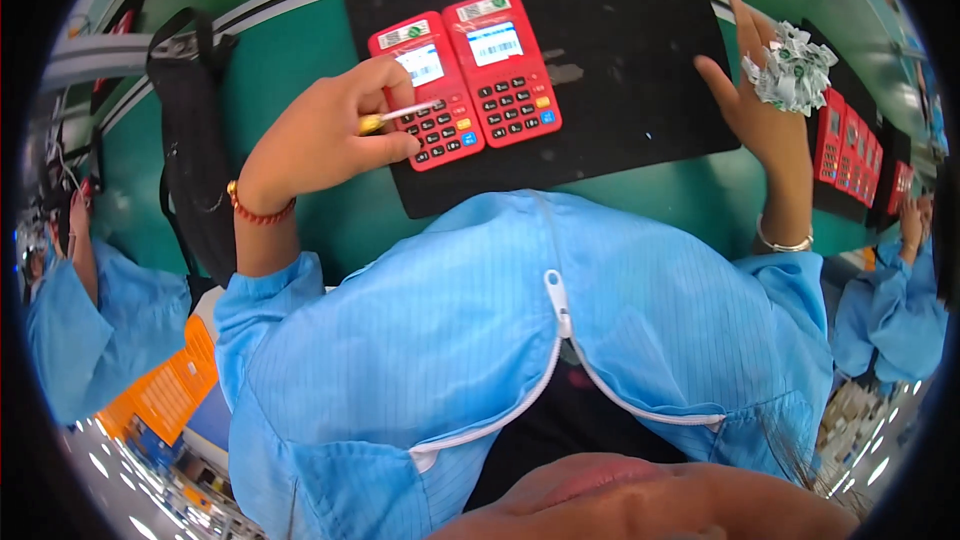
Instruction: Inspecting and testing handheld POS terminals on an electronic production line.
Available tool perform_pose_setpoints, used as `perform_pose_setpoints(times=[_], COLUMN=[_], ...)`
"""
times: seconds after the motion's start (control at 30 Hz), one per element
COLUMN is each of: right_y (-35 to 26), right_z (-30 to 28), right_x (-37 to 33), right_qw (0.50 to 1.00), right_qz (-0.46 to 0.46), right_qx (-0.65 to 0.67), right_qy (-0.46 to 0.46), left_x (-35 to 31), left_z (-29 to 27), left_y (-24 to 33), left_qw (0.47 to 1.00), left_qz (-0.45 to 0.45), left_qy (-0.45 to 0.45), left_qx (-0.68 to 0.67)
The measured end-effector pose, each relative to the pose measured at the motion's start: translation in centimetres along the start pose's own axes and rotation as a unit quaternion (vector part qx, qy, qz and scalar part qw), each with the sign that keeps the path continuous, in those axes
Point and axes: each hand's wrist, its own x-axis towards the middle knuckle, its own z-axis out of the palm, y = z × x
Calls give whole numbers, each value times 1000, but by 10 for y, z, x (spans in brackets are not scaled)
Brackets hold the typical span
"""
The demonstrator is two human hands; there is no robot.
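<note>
Two red card payment terminals with black keypads lie side by side on a black mat (640, 60): the left terminal (445, 145) and the right terminal (515, 75). My left hand (335, 130) is over the left terminal's edge, its fingers closed on a thin tool (410, 111) with a yellow end and a pale shaft. That tool points right across the keypad. At the mat's right edge my right hand (755, 105) has its thumb and forefinger spread apart. A bunched clump of pale green-and-white paper or film (792, 70) covers part of this hand; whether it is held or stuck there is unclear.
More red terminals (850, 145) stand in a row on the right on another dark mat. A black bag (195, 140) lies on the green table (115, 155) at left. Co-workers in blue (105, 320) sit on both sides. An orange panel (165, 385) is at lower left.
</note>
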Motion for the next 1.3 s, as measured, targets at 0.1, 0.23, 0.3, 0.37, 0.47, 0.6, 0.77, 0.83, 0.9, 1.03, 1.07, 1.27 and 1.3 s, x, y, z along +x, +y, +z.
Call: perform_pose_setpoints(times=[0.1, 0.23, 0.3, 0.37, 0.47, 0.6, 0.77, 0.83, 0.9, 1.03, 1.07, 1.27, 1.3], right_y=[-65, -116, -115, -114, -107, -101, -100, -102, -95, -92, -90, -94, -95], right_z=[5, 49, 53, 53, 37, 38, 34, 34, 39, 37, 37, 38, 35], right_x=[7, 3, 1, -1, 0, -4, -3, -2, 2, 3, 5, 21, 18], right_qw=[984, 980, 974, 952, 954, 953, 953, 955, 960, 944, 944, 946, 948], right_qz=[-45, -97, -75, -78, -57, -41, -34, -35, -61, 16, 14, -18, -19], right_qx=[170, 171, 212, 293, 282, 290, 299, 289, 258, 329, 331, 320, 315], right_qy=[17, -32, -21, 38, 83, 82, 48, 55, 87, 3, 6, 42, 43], left_x=[7, 27, 35, 27, 25, 26, 27, 26, 28, 31, 31, 29, 27], left_z=[11, 27, 33, 36, 38, 40, 42, 43, 44, 48, 50, 58, 59], left_y=[2, 10, 10, 12, 6, 3, -1, -2, -3, 9, 10, 22, 26], left_qw=[1000, 995, 995, 994, 991, 985, 980, 975, 965, 926, 923, 932, 928], left_qz=[18, 85, 90, 99, 125, 155, 177, 195, 236, 351, 351, 289, 288], left_qy=[20, 25, 14, 26, 44, 79, 86, 99, 107, 121, 119, 141, 150], left_qx=[11, 54, 34, 34, 10, 1, 26, 30, 37, 68, 100, 170, 182])
